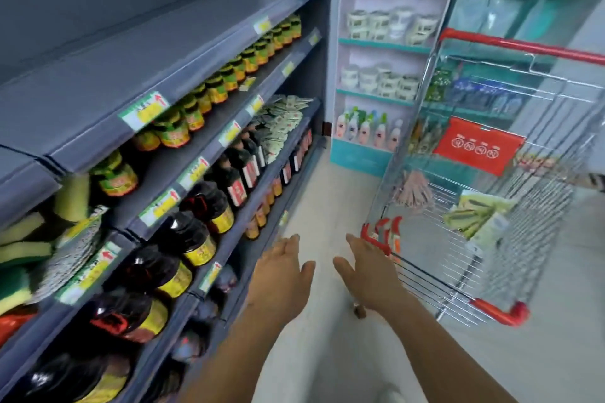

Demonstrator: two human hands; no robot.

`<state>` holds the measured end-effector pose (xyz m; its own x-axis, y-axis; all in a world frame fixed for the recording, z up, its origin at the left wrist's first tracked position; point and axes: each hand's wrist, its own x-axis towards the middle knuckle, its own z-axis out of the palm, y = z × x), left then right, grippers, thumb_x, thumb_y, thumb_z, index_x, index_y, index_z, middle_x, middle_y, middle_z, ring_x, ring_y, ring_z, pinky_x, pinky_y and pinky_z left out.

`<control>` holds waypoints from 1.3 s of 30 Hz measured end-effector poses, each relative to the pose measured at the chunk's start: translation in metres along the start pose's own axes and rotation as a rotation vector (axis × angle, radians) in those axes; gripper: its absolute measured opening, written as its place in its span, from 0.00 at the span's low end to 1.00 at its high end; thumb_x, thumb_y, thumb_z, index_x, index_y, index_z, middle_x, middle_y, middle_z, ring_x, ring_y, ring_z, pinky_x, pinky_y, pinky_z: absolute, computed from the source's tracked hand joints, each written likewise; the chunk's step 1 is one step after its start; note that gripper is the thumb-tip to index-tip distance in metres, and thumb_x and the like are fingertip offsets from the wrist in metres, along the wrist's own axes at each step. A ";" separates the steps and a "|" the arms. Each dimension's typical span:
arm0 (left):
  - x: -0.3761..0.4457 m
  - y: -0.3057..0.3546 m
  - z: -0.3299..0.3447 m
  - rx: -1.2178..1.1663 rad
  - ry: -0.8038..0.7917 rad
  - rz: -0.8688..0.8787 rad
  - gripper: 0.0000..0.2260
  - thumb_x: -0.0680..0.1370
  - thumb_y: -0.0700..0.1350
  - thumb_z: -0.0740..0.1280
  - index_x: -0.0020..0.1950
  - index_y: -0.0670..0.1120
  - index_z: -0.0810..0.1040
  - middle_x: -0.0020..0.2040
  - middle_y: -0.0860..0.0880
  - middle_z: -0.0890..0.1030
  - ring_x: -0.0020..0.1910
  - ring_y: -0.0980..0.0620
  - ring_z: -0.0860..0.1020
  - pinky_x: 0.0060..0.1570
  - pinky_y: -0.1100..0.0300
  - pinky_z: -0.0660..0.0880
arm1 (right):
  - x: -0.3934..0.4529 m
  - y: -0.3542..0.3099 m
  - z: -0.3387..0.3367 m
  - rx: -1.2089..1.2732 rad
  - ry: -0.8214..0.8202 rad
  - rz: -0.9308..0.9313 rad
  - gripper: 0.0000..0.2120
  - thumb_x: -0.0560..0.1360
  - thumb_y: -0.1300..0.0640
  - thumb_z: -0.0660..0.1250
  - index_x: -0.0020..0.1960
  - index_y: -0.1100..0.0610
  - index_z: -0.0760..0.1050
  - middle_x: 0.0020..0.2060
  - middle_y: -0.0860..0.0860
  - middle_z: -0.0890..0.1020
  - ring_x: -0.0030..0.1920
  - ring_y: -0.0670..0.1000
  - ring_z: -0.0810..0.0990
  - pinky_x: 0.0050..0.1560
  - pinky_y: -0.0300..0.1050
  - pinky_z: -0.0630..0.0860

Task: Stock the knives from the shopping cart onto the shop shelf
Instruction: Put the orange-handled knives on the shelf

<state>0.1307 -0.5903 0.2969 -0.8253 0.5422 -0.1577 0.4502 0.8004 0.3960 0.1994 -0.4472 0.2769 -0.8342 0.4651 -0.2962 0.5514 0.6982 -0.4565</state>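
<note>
Inside cart: knives [479,217], a green pack, lay in the cart [540,226], ahead-right of both hands.
Long axis: slanted, up-right; blurred.
Nearer hand: right hand [370,275], by the cart's red corner.
Left hand [281,275]: beside the shelf [183,52].
Fingers: spread on both, holding nothing.

Even, bright indoor light with soft shadows under the shelves [183,52]. Motion blur smears the whole picture, worst on the cart [491,206] and left edge. Wide-angle distortion bends straight lines near the borders.
</note>
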 end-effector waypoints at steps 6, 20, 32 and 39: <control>0.046 0.092 0.057 -0.048 -0.078 0.053 0.27 0.82 0.54 0.54 0.78 0.47 0.52 0.77 0.49 0.58 0.75 0.51 0.57 0.73 0.58 0.53 | 0.029 0.102 -0.039 0.036 0.028 0.072 0.27 0.80 0.45 0.56 0.76 0.52 0.57 0.74 0.51 0.64 0.73 0.53 0.62 0.71 0.47 0.58; 0.177 0.211 0.157 -0.069 -0.261 0.064 0.23 0.81 0.52 0.56 0.75 0.47 0.58 0.68 0.47 0.70 0.67 0.46 0.69 0.61 0.54 0.67 | 0.122 0.246 -0.059 0.211 0.004 0.249 0.28 0.80 0.48 0.58 0.76 0.54 0.55 0.74 0.52 0.63 0.73 0.54 0.61 0.72 0.47 0.59; 0.277 0.179 0.266 -0.005 -0.482 -0.206 0.33 0.80 0.45 0.62 0.78 0.48 0.45 0.73 0.43 0.64 0.68 0.43 0.67 0.63 0.52 0.67 | 0.213 0.292 0.008 0.311 -0.177 0.281 0.39 0.75 0.46 0.67 0.78 0.50 0.49 0.75 0.49 0.59 0.73 0.52 0.62 0.71 0.50 0.63; 0.291 0.153 0.329 0.000 -0.550 -0.418 0.32 0.77 0.48 0.64 0.76 0.47 0.52 0.72 0.44 0.64 0.69 0.43 0.66 0.65 0.49 0.67 | 0.248 0.314 0.071 0.198 -0.316 0.181 0.40 0.75 0.46 0.65 0.78 0.51 0.45 0.76 0.55 0.55 0.75 0.58 0.57 0.72 0.55 0.61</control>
<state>0.0715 -0.2262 0.0134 -0.6365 0.2395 -0.7332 0.1324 0.9704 0.2021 0.1649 -0.1516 0.0002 -0.7013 0.3599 -0.6154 0.7036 0.4880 -0.5165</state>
